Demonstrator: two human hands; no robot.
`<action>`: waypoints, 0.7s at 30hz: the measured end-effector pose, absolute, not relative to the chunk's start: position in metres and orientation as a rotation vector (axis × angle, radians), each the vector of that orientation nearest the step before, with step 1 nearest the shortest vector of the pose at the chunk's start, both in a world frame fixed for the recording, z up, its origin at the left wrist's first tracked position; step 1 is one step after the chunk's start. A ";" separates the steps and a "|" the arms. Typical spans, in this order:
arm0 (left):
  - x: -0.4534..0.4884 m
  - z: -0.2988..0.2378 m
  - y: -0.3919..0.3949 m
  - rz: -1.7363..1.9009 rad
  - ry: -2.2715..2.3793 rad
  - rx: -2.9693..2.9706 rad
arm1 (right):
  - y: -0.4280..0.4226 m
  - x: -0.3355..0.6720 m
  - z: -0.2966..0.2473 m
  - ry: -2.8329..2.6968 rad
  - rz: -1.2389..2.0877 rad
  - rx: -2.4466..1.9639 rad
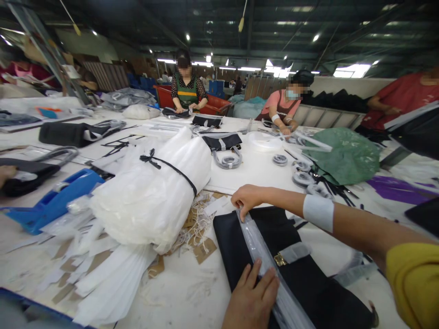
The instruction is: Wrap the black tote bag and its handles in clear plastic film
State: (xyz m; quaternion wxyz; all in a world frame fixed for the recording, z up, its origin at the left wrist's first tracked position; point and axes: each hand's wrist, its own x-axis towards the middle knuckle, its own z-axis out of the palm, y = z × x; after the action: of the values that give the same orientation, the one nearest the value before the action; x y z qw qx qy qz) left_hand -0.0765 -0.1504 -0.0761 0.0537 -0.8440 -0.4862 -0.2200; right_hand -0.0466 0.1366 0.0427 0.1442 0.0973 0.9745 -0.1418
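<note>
A black bag (229, 246) lies flat on the table in front of me, with a brass-coloured clasp (280, 259) on it. Along the bag runs a long strip wrapped in clear plastic (255, 240). My right hand (249, 198), reaching in from the right, has its fingers curled around the far end of this strip, thumb on top. Lower down, my left hand (253, 294) rests flat with fingers spread, its tips touching the strip and the bag. A piece of translucent wrap (297, 252) covers the tab next to the clasp.
Left of the bag sits a big white bundle (147, 192) tied with black cord. Paper tags with strings (202, 249) and white strips (116, 283) lie around it. A blue tape dispenser (55, 196) stands farther left, a green bag (343, 155) at right. Several co-workers (188, 87) work across the table.
</note>
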 end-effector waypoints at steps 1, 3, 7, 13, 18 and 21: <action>-0.077 -0.076 -0.150 -0.665 -1.478 -2.577 | 0.142 -0.043 0.041 2.809 -0.536 0.352; -0.078 -0.074 -0.150 -0.662 -1.480 -2.600 | 0.148 -0.032 0.038 2.851 -0.677 0.511; -0.079 -0.069 -0.151 -0.662 -1.486 -2.634 | 0.128 -0.007 0.031 2.952 -0.745 0.668; -0.078 -0.072 -0.156 -0.632 -1.559 -2.717 | 0.096 0.000 -0.001 2.925 -0.929 0.739; -0.077 -0.067 -0.158 -0.613 -1.623 -2.732 | 0.102 -0.001 -0.012 2.939 -1.123 0.834; -0.077 -0.059 -0.159 -0.612 -1.639 -2.753 | 0.094 0.000 -0.010 3.004 -1.132 0.939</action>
State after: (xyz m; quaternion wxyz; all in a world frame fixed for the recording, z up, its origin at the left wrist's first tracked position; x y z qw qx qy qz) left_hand -0.0772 -0.1587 -0.0594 -0.0601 -0.8424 -0.5017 -0.1874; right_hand -0.0004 0.0944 -0.0100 -0.1017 0.2794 0.8934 -0.3367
